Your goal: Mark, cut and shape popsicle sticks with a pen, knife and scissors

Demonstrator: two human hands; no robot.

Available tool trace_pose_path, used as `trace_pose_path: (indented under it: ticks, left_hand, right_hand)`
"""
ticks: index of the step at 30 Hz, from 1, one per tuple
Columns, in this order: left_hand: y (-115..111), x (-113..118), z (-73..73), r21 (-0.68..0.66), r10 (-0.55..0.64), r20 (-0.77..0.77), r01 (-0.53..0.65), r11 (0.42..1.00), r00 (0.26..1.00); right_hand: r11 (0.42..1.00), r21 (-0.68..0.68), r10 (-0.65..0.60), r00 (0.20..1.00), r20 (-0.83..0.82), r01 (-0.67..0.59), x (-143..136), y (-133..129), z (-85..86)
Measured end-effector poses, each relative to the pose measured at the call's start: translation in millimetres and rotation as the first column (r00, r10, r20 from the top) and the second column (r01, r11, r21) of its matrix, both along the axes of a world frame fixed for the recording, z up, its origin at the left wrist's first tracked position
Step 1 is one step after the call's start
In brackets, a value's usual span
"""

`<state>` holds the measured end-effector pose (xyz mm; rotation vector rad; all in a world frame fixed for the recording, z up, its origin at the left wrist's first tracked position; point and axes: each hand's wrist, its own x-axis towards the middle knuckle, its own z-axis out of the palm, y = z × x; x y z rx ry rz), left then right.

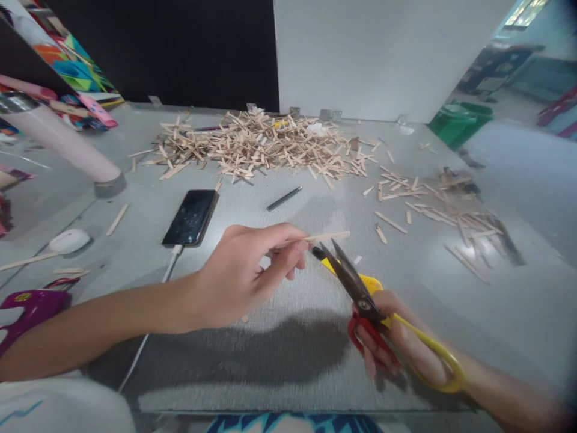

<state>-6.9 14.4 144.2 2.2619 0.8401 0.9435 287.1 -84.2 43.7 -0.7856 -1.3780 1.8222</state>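
Observation:
My left hand (252,270) pinches a thin flat wooden stick (331,237) between thumb and fingers, its free end pointing right. My right hand (406,343) is wrapped round scissors (360,297) with one yellow and one red handle. The scissors' blades are slightly parted, their tips just below the stick and apart from it. Behind the blades shows a yellow tool with a black end (372,282), like a box cutter; I cannot tell whether it lies on the table or touches my right hand.
A large heap of wooden sticks (270,147) lies against the upright black-and-white panel (383,60). More cut sticks (451,216) are scattered at right. A phone (192,216) on a white cable, a pen (284,198), a pink tumbler (67,138) and a purple glue gun (33,310) are around.

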Motion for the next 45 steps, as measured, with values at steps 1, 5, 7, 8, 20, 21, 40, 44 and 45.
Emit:
trace_pose_path:
  ticks: [1,5,7,8,20,21,40,44,45]
  left_hand:
    - [0,0,-0.5,0.007,-0.002,-0.008,0.002,1.000,1.000]
    - [-1,-1,-1.8,0.014,0.013,-0.057,-0.012,1.000,0.998]
    - [-2,-2,-2.5,0.011,0.013,-0.069,-0.012,1.000,0.998]
    - [-1,-2,-3.1,0.017,0.012,-0.072,-0.011,1.000,0.997]
    - [22,-25,-6.8,0.365,-0.107,-0.336,0.234,0.901,0.936]
    - [22,-25,-7.2,0.346,-0.107,-0.333,0.227,0.910,0.937]
    - [14,-2,-10.9,-0.045,-0.025,-0.130,0.019,0.999,0.991]
    - [9,4,-17.6,-0.092,0.015,-0.060,-0.020,0.996,0.998]
    - [8,5,-20.0,-0.097,0.023,-0.041,-0.027,0.995,0.999]
  right_hand:
    - [1.000,-0.020,0.009,1.000,-0.005,-0.009,0,0,0.2]
    - [1.000,-0.030,0.005,0.999,-0.033,-0.005,0,1,0.9]
    - [1.000,-0.022,-0.003,1.000,-0.028,0.003,0,1,2.1]
    - [1.000,-0.023,-0.001,1.000,-0.019,0.000,0,1,3.2]
    - [0.932,-0.306,0.204,0.979,0.000,-0.195,1,17,12.6]
    - [0.925,-0.323,0.211,0.978,-0.009,-0.202,0,18,11.3]
    - [0.826,-0.537,0.124,0.984,-0.124,-0.172,-15,19,12.1]
    - [0.845,-0.520,0.105,0.992,-0.065,-0.124,-20,16,17.8]
    - [0.855,-0.508,0.091,0.995,-0.047,-0.102,-21,16,18.9]
